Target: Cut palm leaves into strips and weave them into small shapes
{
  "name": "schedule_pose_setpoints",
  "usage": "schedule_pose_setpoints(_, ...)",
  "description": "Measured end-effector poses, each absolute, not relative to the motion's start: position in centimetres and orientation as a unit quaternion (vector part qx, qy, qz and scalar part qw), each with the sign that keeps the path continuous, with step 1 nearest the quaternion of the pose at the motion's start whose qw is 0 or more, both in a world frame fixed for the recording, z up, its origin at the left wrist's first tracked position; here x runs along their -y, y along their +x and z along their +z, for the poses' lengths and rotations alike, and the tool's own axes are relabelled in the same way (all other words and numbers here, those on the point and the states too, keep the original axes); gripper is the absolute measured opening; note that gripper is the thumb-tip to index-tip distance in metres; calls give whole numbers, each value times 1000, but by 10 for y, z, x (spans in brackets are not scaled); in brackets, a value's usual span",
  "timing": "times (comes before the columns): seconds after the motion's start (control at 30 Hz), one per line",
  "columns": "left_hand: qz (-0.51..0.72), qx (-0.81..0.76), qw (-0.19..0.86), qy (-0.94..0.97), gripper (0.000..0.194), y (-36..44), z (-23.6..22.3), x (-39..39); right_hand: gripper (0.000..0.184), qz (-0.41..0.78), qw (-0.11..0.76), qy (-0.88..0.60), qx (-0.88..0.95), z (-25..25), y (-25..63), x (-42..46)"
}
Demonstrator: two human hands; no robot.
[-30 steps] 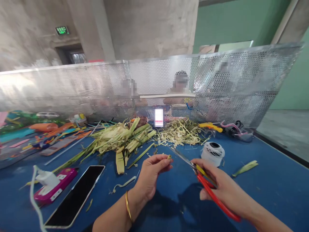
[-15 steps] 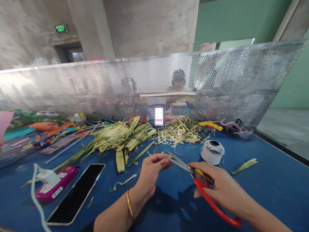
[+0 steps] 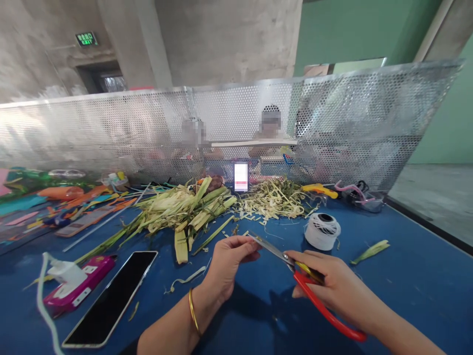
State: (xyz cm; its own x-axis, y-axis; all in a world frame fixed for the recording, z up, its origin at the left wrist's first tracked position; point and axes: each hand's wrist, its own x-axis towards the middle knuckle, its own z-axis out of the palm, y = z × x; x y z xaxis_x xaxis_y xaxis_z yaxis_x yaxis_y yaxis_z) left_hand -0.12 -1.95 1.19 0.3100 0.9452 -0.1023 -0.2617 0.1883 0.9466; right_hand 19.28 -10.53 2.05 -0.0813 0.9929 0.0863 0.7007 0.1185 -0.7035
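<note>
My right hand (image 3: 327, 276) is wrapped round a pair of scissors (image 3: 271, 249) with one long red handle loop and yellow inside the grip. Their blades point left and look nearly closed, with the tips at the fingertips of my left hand (image 3: 231, 261). My left thumb and forefinger are pinched together; what they hold is too small and hidden to make out. A gold bangle (image 3: 192, 313) circles my left wrist. Beyond the hands lie a heap of pale green plant stalks and husks (image 3: 173, 207) and a pile of thin cut strips (image 3: 277, 199).
A spool of white thread (image 3: 322, 234) stands right of the scissors, near a loose husk piece (image 3: 370, 251). At left are a phone (image 3: 113, 298) and a purple power strip (image 3: 79, 286) with a white plug. A perforated metal screen (image 3: 236, 113) borders the blue table, people behind it.
The scissor blades have closed together. A small yellowish-green bit that showed between them at my left fingertips is no longer visible. The whole view has shifted slightly.
</note>
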Motion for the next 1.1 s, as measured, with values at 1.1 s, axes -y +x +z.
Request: schedule_pose_setpoints(1.1, 361, -367, 790, 333, 22, -3, 5, 26, 27, 40, 80, -627, 773, 13, 201, 102)
